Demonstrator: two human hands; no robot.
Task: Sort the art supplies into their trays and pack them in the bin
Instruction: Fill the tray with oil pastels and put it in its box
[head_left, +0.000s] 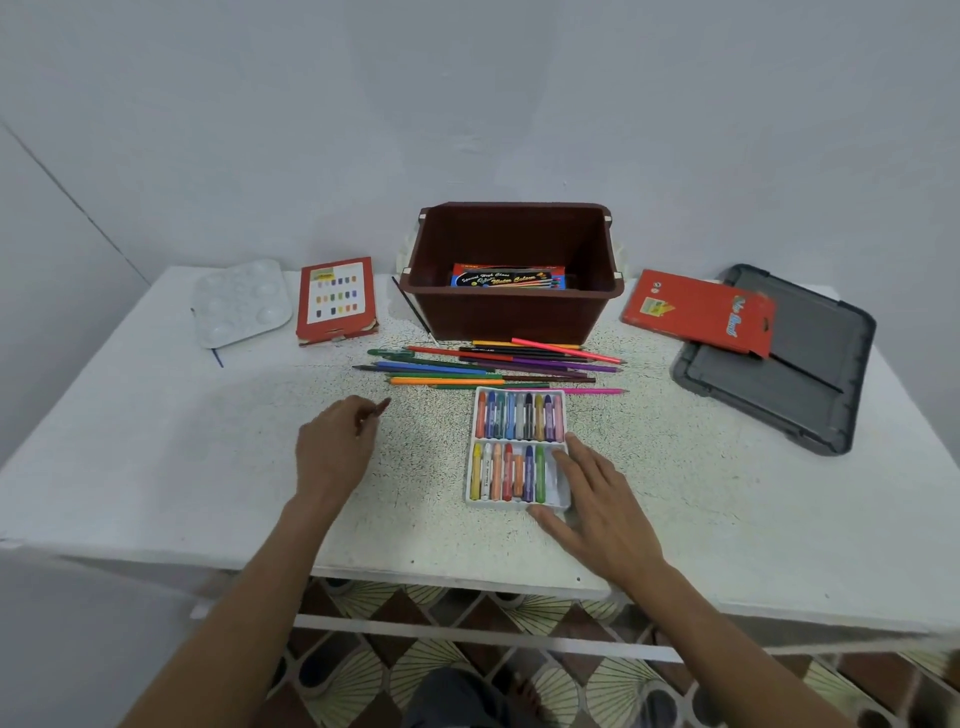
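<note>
A white crayon tray (562, 500) lies at the table's middle with two rows of several crayons (519, 417). My right hand (592, 499) rests flat on the tray's right edge, fingers straight, thumb at its near corner. My left hand (335, 449) hovers to the tray's left and pinches a small brown crayon (381, 408) at its fingertips. Several coloured pencils (498, 364) lie loose behind the tray. The brown bin (514, 312) stands at the back with a water-colour box (508, 275) inside.
A white paint palette (240, 304) and a red box (336, 300) sit at the back left. A thin black brush (411, 306) leans by the bin. A red pencil sleeve (698, 312) lies on the grey bin lid (789, 374) at the right.
</note>
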